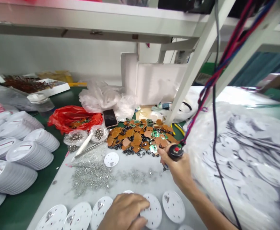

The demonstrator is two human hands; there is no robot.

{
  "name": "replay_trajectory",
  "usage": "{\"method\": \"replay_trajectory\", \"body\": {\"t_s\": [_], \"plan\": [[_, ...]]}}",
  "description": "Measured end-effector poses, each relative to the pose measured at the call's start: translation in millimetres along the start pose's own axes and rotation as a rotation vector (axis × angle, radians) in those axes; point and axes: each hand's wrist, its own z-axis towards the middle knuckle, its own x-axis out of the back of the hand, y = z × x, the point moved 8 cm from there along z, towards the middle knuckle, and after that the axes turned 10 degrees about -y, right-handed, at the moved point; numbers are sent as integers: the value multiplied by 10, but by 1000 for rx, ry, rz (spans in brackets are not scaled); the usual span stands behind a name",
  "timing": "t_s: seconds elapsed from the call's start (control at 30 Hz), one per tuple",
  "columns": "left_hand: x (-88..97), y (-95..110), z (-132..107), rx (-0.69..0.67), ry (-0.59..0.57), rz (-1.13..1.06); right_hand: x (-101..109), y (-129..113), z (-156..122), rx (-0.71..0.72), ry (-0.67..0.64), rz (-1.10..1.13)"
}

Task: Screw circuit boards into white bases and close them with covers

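Note:
My right hand [178,167] is wrapped round a black electric screwdriver [175,152] with a red button; its red and blue cables [212,78] run up to the right. The tool points down at the white work mat [140,183]. My left hand [125,212] lies with curled fingers on a white round disc [152,212] at the near edge, holding it down. More white discs lie in a row: one [173,206] to the right, others [79,215] to the left. A pile of small silver screws [92,174] is spread on the mat ahead of my left hand.
Brown and green small circuit boards with black rings [140,137] are heaped behind the screwdriver. A phone [110,118], a red bag [73,119] and tweezers [88,148] lie nearby. Stacks of white covers [22,153] fill the left; bagged discs [245,153] fill the right. A slanted frame leg [192,68] stands behind.

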Motion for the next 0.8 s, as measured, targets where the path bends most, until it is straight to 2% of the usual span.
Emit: {"method": "replay_trajectory", "body": {"t_s": [0.07,0.17,0.3,0.4,0.53,0.8], "plan": [[74,-4,124,26,-17,-2,16,-19,-7,5,-1,14],[176,-40,371,151,10,6,54,-75,-37,22,4,45],[140,-111,752,264,-27,85,39,-101,-37,28,-10,37],[74,-199,939,305,-48,108,-5,-65,-8,20,-23,18],[6,-258,1035,304,-52,100,-19,-67,-9,28,-22,54],[-80,-219,1150,263,-34,73,0,-237,-142,68,-79,192]]}}
